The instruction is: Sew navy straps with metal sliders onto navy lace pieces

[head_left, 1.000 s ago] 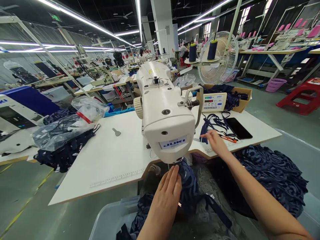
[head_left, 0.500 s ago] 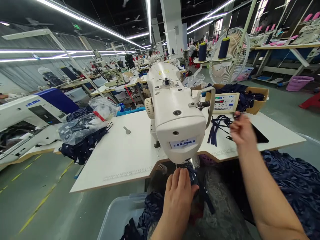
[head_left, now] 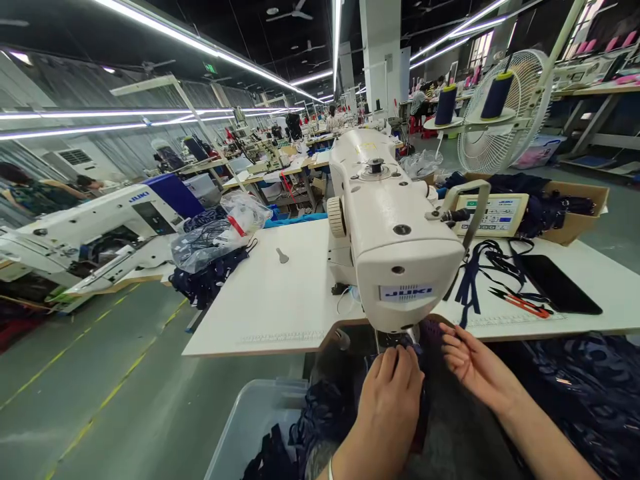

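Note:
My left hand (head_left: 393,393) is closed over dark navy fabric (head_left: 369,363) just below the needle area of a white sewing machine (head_left: 400,267). Most of that cloth is hidden under the fingers. To its right, my right hand (head_left: 475,367) hovers at the table's front edge, thumb and index fingertips together, other fingers curled loosely. Whatever may be in that pinch is too small to make out. Navy straps (head_left: 470,283) lie on the table just beyond it. Red-handled thread snips (head_left: 523,302) rest beside a black phone-like slab (head_left: 563,283).
A control panel (head_left: 493,215) and a cardboard box (head_left: 580,230) of navy pieces stand behind the straps. Left are a plastic bag (head_left: 215,247) and a grey metal piece (head_left: 282,256). A clear bin (head_left: 237,427) sits below, with patterned navy fabric (head_left: 590,387) on the right.
My right hand has come down and left from above the straps to beside the machine head, uncovering the snips. My left hand stays on the fabric. The camera has turned left.

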A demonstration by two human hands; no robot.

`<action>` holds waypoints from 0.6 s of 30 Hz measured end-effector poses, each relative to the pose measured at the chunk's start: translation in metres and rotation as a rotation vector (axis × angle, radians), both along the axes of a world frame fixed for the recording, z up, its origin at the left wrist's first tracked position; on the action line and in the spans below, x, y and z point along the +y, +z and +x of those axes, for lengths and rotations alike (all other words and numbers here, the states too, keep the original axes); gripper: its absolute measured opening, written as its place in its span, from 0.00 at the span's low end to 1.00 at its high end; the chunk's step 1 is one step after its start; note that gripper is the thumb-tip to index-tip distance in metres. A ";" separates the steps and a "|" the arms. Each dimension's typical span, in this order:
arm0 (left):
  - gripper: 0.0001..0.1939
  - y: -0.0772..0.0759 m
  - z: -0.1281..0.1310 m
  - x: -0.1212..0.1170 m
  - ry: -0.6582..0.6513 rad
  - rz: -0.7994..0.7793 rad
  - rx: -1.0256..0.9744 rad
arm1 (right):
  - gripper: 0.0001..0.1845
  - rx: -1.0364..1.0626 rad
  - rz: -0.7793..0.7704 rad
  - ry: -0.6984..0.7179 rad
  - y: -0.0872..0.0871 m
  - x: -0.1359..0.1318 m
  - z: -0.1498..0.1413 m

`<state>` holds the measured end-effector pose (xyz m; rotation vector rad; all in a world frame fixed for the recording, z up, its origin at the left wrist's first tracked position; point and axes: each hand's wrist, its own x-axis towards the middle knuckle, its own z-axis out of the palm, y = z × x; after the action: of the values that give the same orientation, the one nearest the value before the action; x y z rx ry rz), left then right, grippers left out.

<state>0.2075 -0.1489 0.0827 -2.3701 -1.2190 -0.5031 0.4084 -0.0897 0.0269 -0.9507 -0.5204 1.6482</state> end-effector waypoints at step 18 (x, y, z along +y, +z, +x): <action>0.17 -0.012 -0.035 0.000 -0.250 -0.197 -0.316 | 0.17 -0.602 0.339 0.119 0.043 -0.012 -0.028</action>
<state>0.1727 -0.1489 0.0707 -2.7051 -1.1492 -0.9040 0.3809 -0.1014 0.0704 -1.1683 -1.2408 1.2968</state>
